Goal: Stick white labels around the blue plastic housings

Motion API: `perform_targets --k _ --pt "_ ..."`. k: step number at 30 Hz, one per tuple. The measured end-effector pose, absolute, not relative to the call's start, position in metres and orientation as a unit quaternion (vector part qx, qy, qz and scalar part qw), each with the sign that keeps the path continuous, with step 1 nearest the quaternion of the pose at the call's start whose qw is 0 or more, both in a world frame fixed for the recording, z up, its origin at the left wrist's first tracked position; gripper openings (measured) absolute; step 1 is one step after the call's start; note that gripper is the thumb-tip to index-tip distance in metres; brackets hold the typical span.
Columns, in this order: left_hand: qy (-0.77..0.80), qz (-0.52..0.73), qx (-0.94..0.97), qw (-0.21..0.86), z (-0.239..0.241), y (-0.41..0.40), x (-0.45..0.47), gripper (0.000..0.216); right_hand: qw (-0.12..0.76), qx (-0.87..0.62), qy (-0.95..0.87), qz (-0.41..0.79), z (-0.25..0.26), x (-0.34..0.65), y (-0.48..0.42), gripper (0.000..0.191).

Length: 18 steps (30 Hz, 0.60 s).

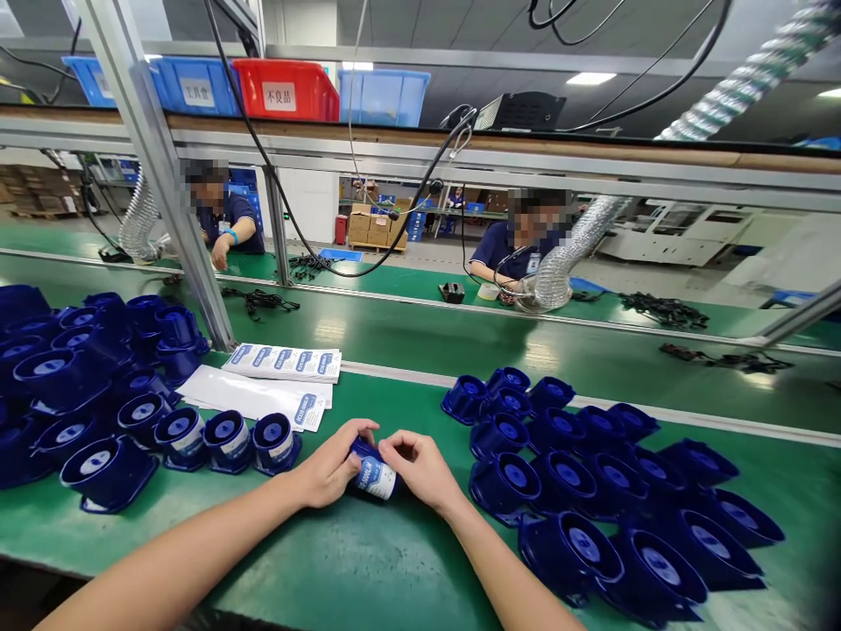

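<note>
Green bench (368, 561), red 不良品 bin (289, 88); left hand (332, 469), right hand (420, 469) on labelled horn (376, 478).

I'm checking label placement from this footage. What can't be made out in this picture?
- Head view: the blue part is mostly covered by the left hand and right hand gripping it; its label wording is too small.
- Head view: print on the label sheets is too small to read.
- Head view: the pile of blue parts runs off the left edge.
- Head view: a co-worker's hands sit partly behind the silver hose.
</note>
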State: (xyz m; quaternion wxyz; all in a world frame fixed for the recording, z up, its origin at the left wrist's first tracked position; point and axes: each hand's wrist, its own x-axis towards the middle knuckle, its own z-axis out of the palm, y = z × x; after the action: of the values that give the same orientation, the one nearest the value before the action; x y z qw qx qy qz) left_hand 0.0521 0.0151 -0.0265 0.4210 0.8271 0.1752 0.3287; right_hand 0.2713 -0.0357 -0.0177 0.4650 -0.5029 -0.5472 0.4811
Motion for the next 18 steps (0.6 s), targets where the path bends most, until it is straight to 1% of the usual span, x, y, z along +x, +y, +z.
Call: perform_targets --k 1,4,5,7,9,11,15,18 --pt "0.185 0.330 0.820 0.430 -0.028 0.016 0.053 0.077 0.447 -0.498 -0.593 0.449 -0.015 0.271 -0.039 0.038" --pt "0.198 0.325 0.823 0.421 -0.032 0.015 0.054 0.073 0.384 -0.486 -0.737 0.270 -0.011 0.265 -0.047 0.070" --pt "0.195 0.324 0.828 0.414 -0.033 0.014 0.054 0.072 0.369 -0.485 -0.764 0.211 -0.011 0.262 -0.049 0.075" --pt "0.186 0.325 0.834 0.405 -0.034 0.012 0.055 0.070 0.363 -0.489 -0.778 0.155 -0.013 0.256 -0.051 0.069" --pt "0.185 0.329 0.835 0.401 -0.034 0.011 0.056 0.069 0.363 -0.495 -0.773 0.161 -0.013 0.254 -0.050 0.058" --pt "0.187 0.331 0.836 0.395 -0.034 0.010 0.057 0.070 0.372 -0.496 -0.758 0.202 -0.013 0.254 -0.049 0.048" --pt "0.174 0.325 0.845 0.387 -0.033 0.008 0.057 0.075 0.437 -0.499 -0.685 0.302 -0.011 0.254 -0.046 0.047" --pt "0.166 0.316 0.853 0.382 -0.030 0.008 0.055 0.079 0.439 -0.515 -0.639 0.367 -0.010 0.252 -0.045 0.043"
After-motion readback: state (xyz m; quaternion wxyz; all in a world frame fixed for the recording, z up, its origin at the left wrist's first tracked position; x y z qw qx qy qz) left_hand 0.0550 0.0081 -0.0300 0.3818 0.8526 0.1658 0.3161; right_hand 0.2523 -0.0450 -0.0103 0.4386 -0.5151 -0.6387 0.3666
